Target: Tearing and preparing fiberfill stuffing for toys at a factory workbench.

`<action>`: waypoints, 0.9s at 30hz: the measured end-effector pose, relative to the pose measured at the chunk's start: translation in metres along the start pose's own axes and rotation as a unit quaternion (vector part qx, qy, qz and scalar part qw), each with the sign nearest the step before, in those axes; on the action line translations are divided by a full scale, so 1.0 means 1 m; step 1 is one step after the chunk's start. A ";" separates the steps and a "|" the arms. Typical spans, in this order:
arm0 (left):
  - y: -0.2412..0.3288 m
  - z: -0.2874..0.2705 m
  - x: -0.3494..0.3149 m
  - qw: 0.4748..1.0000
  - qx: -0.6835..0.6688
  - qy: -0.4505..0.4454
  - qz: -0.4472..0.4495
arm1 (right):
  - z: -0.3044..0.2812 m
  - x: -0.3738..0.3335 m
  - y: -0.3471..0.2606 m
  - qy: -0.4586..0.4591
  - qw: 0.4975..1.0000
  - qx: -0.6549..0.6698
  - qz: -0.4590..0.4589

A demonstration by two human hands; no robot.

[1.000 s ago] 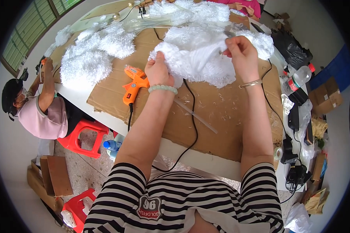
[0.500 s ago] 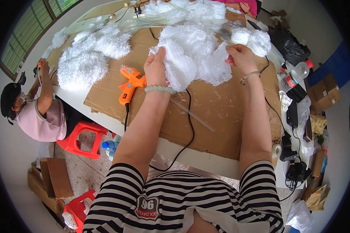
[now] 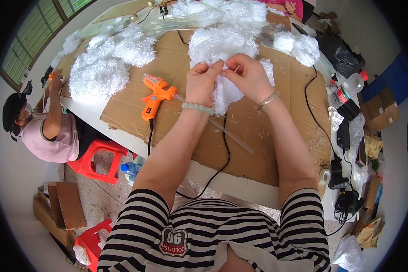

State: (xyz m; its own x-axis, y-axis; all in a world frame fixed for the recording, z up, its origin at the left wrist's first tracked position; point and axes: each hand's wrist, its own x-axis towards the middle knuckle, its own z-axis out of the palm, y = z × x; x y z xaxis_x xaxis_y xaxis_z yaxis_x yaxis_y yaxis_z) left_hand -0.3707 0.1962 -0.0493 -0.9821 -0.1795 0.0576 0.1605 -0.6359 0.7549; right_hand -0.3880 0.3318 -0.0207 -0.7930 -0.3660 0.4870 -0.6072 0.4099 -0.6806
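Note:
White fluffy fabric (image 3: 222,44) bunches up over the cardboard in front of me. My left hand (image 3: 203,84) and my right hand (image 3: 249,78) meet at its near edge, fingertips pinching the fabric close together. One flap of it hangs below my fingers. What exactly lies between the fingertips is too small to make out. To the left of my left wrist lies an orange hot glue gun (image 3: 155,100), its clear glue stick running out beneath my left forearm. No hand touches it.
Cardboard sheets (image 3: 127,106) cover the white table. More white fluffy pieces (image 3: 99,75) are heaped at the left and back. A plastic bottle (image 3: 349,88), adapters and cables line the right edge. A co-worker (image 3: 50,131) sits at the left; another person's hand (image 3: 290,7) shows at the far side.
My hands were apart, spreading the fabric between them; now they have come together at its near edge. The right hand moved left and the fabric is gathered and folded.

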 end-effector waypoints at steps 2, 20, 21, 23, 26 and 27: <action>0.000 0.000 -0.001 1.000 0.028 -0.014 -0.002 | 0.004 0.000 0.003 0.005 0.999 -0.032 0.006; 0.008 -0.018 0.018 0.980 -0.051 0.179 0.069 | -0.037 0.007 0.006 0.054 0.976 0.183 0.110; 0.010 -0.018 0.019 0.981 -0.051 0.175 0.067 | -0.041 0.007 0.007 0.057 0.976 0.181 0.110; 0.012 -0.018 0.021 0.969 -0.067 0.228 0.065 | -0.049 0.005 0.008 0.086 0.960 0.238 0.119; 0.018 -0.023 0.022 0.961 -0.071 0.260 0.055 | -0.061 0.006 0.009 0.110 0.928 0.336 0.116; 0.019 -0.025 0.024 0.953 -0.045 0.294 0.051 | -0.068 0.006 0.012 0.122 0.929 0.328 0.119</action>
State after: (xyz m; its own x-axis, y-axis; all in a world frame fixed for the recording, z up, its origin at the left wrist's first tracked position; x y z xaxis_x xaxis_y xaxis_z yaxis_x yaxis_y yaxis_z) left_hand -0.3886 0.1610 -0.0505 -0.7399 -0.6168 -0.2685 0.2855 -0.6494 0.7048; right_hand -0.4034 0.3911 0.0111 -0.9371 -0.0973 0.3354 -0.3161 -0.1719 -0.9330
